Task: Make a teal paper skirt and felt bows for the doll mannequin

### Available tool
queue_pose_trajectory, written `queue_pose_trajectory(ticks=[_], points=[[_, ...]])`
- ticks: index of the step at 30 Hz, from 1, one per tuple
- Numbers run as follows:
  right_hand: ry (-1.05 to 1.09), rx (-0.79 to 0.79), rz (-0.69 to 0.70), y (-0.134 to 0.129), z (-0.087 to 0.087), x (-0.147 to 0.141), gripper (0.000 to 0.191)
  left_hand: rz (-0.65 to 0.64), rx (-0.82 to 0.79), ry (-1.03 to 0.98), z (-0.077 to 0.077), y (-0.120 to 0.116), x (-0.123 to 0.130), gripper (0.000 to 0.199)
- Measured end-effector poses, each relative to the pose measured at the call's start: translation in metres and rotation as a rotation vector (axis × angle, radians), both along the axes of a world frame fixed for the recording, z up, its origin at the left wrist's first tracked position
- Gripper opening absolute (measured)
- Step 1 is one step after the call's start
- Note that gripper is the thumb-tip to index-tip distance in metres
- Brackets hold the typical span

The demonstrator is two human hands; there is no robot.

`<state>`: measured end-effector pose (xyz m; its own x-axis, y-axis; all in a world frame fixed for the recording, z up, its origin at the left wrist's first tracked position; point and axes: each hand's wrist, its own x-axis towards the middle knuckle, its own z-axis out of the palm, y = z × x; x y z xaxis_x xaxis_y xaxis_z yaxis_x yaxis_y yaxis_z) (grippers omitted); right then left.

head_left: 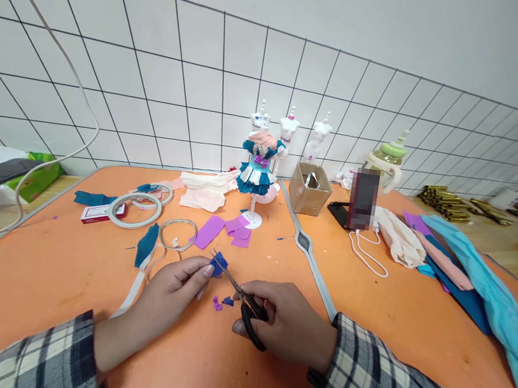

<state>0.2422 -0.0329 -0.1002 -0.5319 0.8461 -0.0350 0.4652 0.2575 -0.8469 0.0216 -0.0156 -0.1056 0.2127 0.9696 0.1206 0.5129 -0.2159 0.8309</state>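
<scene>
Over the orange counter (276, 376), the left fingers (208, 270) pinch a small blue piece (219, 265) between the scissor blades (227, 273), while the right fingers (244, 301) are curled around the black scissor handles (250, 322), just right of some purple scraps (217, 304)

It looks like a small craft workshop: miniature dress forms (289, 127) stand far behind an orange table (308, 259) scattered with fabric scraps (209, 232).
</scene>
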Motion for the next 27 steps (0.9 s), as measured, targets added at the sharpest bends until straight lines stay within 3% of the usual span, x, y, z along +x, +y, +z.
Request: queue_pose_trajectory(ticks=[13,20,27], points=[[0.01,-0.018,-0.007,-0.0008,-0.0019,-0.0002,0.022,-0.031,-0.012,0.005,0.0056,-0.0013,0.0023,0.037],[-0.008,0.001,-0.004,-0.001,-0.0026,-0.0003,0.02,-0.068,0.003,-0.002,0.0009,-0.0032,0.0031,0.035],[-0.021,-0.02,0.0,-0.0001,0.0039,0.0017,0.023,-0.059,-0.025,-0.014,0.0021,-0.0031,0.0026,0.035]])
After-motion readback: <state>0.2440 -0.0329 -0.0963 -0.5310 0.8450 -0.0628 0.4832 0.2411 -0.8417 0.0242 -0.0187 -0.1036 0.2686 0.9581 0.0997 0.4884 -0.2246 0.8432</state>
